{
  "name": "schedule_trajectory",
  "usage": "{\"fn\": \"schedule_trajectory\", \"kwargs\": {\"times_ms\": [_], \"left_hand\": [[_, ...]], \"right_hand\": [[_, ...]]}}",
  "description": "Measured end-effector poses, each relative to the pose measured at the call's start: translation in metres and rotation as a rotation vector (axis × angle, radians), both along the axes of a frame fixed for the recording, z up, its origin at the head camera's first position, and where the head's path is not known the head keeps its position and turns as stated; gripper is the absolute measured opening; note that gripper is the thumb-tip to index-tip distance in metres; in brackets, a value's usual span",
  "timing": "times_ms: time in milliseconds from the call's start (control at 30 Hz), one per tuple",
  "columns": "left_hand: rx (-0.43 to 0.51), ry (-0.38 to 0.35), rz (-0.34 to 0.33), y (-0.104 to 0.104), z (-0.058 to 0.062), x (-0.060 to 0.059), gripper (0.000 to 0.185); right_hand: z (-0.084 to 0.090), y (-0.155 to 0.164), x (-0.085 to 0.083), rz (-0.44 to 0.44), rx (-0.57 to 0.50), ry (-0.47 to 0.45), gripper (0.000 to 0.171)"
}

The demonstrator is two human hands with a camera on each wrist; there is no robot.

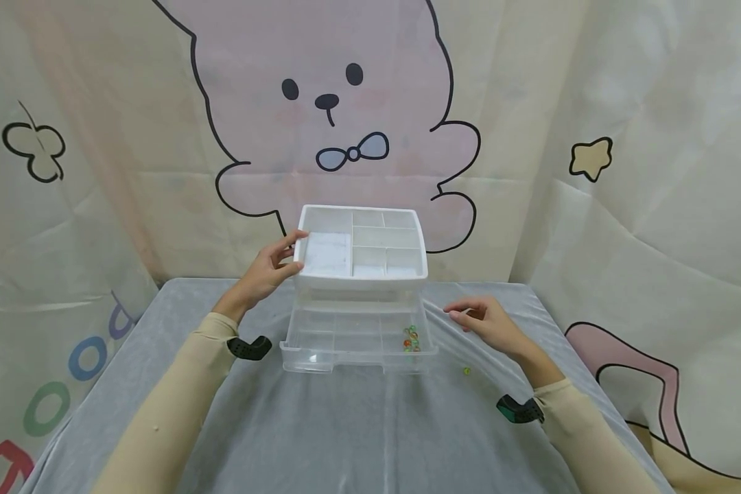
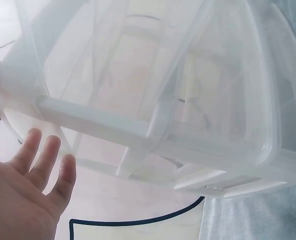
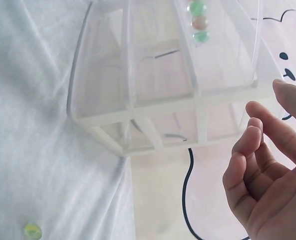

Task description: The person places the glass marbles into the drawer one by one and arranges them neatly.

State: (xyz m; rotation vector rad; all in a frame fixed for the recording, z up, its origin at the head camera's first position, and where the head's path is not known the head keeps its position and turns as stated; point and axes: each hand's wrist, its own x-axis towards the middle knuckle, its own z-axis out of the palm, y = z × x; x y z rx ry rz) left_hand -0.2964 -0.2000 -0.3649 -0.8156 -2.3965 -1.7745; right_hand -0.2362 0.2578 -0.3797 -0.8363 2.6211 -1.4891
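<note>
A white plastic organiser box [image 1: 361,243] with a compartmented top stands at the back of the table. Its clear drawer [image 1: 358,339] is pulled out toward me and holds several coloured marbles [image 1: 411,338] in a right-hand compartment. My left hand [image 1: 278,264] rests against the box's top left corner with its fingers straight, thumb on the rim. In the left wrist view the palm [image 2: 28,195] sits open beside the box [image 2: 152,100]. My right hand [image 1: 478,317] hovers just right of the drawer, fingers loosely bent and empty. One yellow-green marble [image 1: 466,371] lies loose on the cloth.
A grey-white cloth [image 1: 358,425] covers the table. A cartoon-printed curtain [image 1: 346,103] hangs close behind the box and round both sides. In the right wrist view the loose marble [image 3: 32,231] lies near the drawer's corner [image 3: 123,150].
</note>
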Motion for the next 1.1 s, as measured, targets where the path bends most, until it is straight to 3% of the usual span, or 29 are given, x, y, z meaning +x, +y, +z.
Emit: {"fn": "schedule_trajectory", "kwargs": {"times_ms": [667, 1100], "left_hand": [[-0.010, -0.006, 0.005, 0.002, 0.002, 0.002, 0.060], [-0.018, 0.004, 0.008, 0.000, -0.001, 0.000, 0.060]], "right_hand": [[-0.028, 0.029, -0.006, -0.075, 0.063, -0.095, 0.028], [-0.060, 0.044, -0.008, -0.123, 0.065, -0.200, 0.035]]}}
